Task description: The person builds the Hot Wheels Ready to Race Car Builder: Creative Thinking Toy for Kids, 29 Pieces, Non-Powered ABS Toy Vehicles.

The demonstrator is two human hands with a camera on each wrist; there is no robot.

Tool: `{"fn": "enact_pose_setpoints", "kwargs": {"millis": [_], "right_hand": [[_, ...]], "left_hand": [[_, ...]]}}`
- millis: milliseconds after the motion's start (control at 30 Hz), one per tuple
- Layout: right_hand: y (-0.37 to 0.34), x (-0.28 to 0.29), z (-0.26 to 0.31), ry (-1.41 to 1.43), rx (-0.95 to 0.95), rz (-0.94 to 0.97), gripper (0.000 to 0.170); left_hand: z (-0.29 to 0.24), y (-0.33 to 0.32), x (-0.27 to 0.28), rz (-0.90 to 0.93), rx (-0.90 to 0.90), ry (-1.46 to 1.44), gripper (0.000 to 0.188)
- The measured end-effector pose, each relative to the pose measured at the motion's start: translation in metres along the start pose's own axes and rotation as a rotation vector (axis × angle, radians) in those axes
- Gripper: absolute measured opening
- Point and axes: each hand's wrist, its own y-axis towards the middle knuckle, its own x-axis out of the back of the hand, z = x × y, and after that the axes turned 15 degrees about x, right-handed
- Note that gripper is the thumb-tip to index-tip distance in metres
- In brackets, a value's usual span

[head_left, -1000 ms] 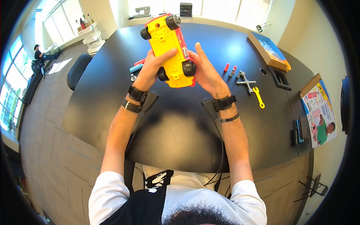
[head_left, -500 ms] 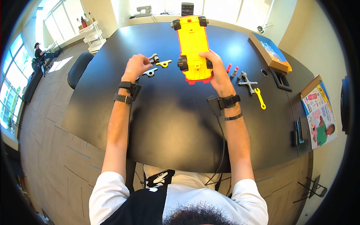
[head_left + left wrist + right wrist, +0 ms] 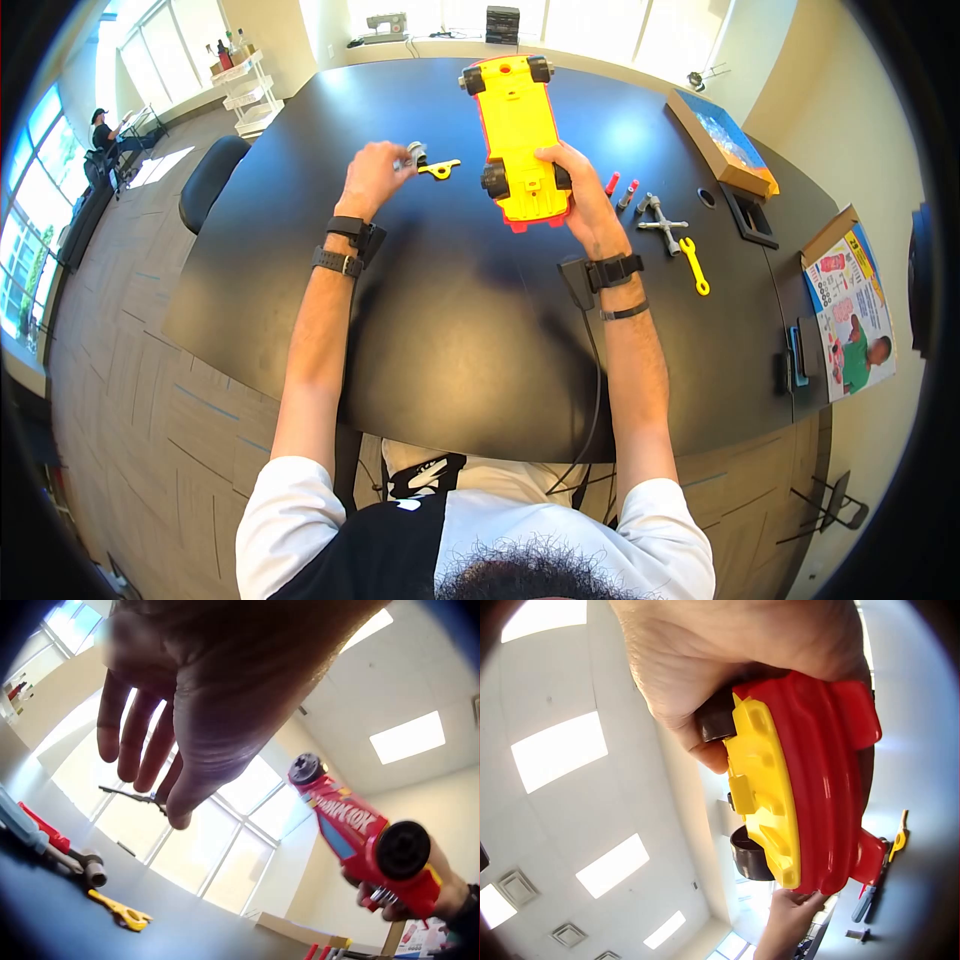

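Note:
My right hand (image 3: 590,198) grips the rear end of a red and yellow toy car (image 3: 517,125), thumb on its yellow underside. The car is raised over the table, its underside facing me; its red side shows in the left wrist view. My left hand (image 3: 374,177) is up at the left, thumb and fingertips pinching a thin flat piece (image 3: 120,793), seen edge-on and dark there. A yellow flat piece with a hole (image 3: 440,169) lies just beyond this hand. Close by are a toy hammer (image 3: 91,868) and a blue-handled screwdriver (image 3: 26,823).
Right of the car, a grey cross wrench (image 3: 660,224), a yellow wrench (image 3: 694,267) and red-ended pieces (image 3: 628,193) lie on the black table (image 3: 450,340). An open box (image 3: 725,140) stands at the back right, a printed box (image 3: 858,310) at the right edge.
The left hand has let go of the car, moved left and lifted a grey flat piece off the table. The right hand has kept hold of the car, now more upright.

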Motion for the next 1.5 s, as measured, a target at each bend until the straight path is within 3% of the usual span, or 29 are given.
{"fn": "enact_pose_setpoints", "kwargs": {"millis": [67, 133, 267, 367, 533, 667, 767, 1000, 1067, 1167, 1200, 1300, 1333, 1400, 1433, 1500], "right_hand": [[0.000, 0.001, -0.004, -0.007, -0.012, 0.016, 0.040], [-0.001, -0.001, -0.008, -0.091, -0.048, 0.022, 0.041], [-0.006, -0.009, -0.014, -0.136, -0.094, 0.051, 0.041], [-0.006, -0.014, -0.021, -0.167, -0.128, 0.103, 0.042], [-0.011, -0.025, -0.021, -0.195, -0.139, 0.217, 0.047], [-0.014, -0.031, -0.016, -0.179, -0.130, 0.236, 0.051], [-0.016, -0.034, -0.013, -0.175, -0.116, 0.249, 0.052], [-0.015, -0.032, -0.011, -0.144, -0.121, 0.239, 0.053], [-0.015, -0.033, -0.008, -0.094, -0.092, 0.224, 0.050], [-0.016, -0.033, -0.003, -0.018, -0.079, 0.206, 0.045], [-0.017, -0.031, -0.002, -0.016, -0.080, 0.202, 0.045], [-0.013, -0.023, -0.005, 0.066, -0.116, 0.052, 0.038], [-0.013, -0.022, -0.005, 0.067, -0.115, 0.052, 0.038], [-0.012, -0.020, -0.004, 0.168, -0.130, -0.080, 0.037], [-0.011, -0.017, -0.004, 0.168, -0.130, -0.081, 0.037], [-0.008, -0.012, -0.005, 0.174, -0.089, -0.124, 0.037]], "left_hand": [[-0.016, 0.000, 0.023, -0.077, -0.029, -0.051, 0.027], [-0.030, -0.003, 0.042, -0.437, -0.133, -0.217, 0.028], [-0.049, -0.012, 0.066, -0.572, -0.235, -0.351, 0.028], [-0.057, -0.016, 0.069, -0.461, -0.304, -0.474, 0.030], [-0.050, -0.008, 0.056, -0.060, -0.279, -0.684, 0.034], [-0.041, -0.004, 0.060, 0.190, -0.213, -0.953, 0.033], [-0.042, -0.008, 0.063, 0.279, -0.117, -1.089, 0.033], [-0.043, -0.010, 0.064, 0.329, -0.157, -1.187, 0.033], [-0.052, -0.022, 0.073, 0.194, -0.021, -1.390, 0.039], [-0.037, -0.010, 0.074, 0.106, -0.002, -1.450, 0.042], [-0.029, -0.006, 0.074, 0.110, -0.001, -1.448, 0.042], [0.007, 0.010, 0.067, -0.001, 0.042, -0.910, 0.035], [0.014, 0.010, 0.069, -0.002, 0.041, -0.909, 0.035], [0.029, 0.010, 0.071, -0.062, 0.043, -0.141, 0.034], [0.037, 0.011, 0.069, -0.062, 0.043, -0.141, 0.034], [0.053, 0.015, 0.059, 0.173, 0.183, 0.056, 0.038]]}}
